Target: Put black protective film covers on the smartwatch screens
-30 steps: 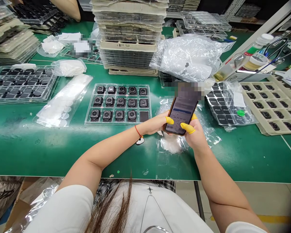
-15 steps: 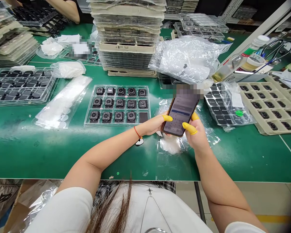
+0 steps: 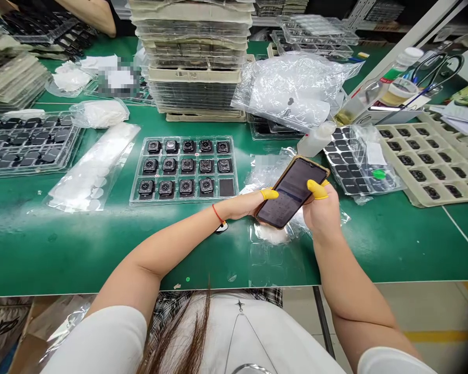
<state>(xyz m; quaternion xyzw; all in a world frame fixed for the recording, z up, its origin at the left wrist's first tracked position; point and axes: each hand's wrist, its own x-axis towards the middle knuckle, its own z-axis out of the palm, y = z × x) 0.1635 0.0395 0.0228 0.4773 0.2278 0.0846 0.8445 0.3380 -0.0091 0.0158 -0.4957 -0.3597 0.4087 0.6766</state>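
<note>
A smartphone (image 3: 288,195) in a brownish case is held tilted above the table between both my hands. My left hand (image 3: 251,203) grips its lower left side, with a yellow finger cot on the thumb lying over the screen edge. On the other side my right hand (image 3: 322,208) holds the right edge; its thumb, also in a yellow cot, rests on the screen. Beneath the phone lies crumpled clear plastic film (image 3: 273,234). Left of the hands sits a clear tray (image 3: 134,195) of square black watch bodies (image 3: 187,165), its front right pocket holding only a dark flat square.
Tall stacked trays (image 3: 195,75) stand behind. A plastic bag (image 3: 296,88), a white bottle (image 3: 315,139) and scissors (image 3: 444,72) are at the right, near a beige tray (image 3: 413,196). A sleeve of round films (image 3: 97,171) lies left. Another person's arm (image 3: 89,15) shows at the back.
The phone has turned clockwise and its top leans further right. My right thumb has shifted up along the screen. The whole view has moved slightly.
</note>
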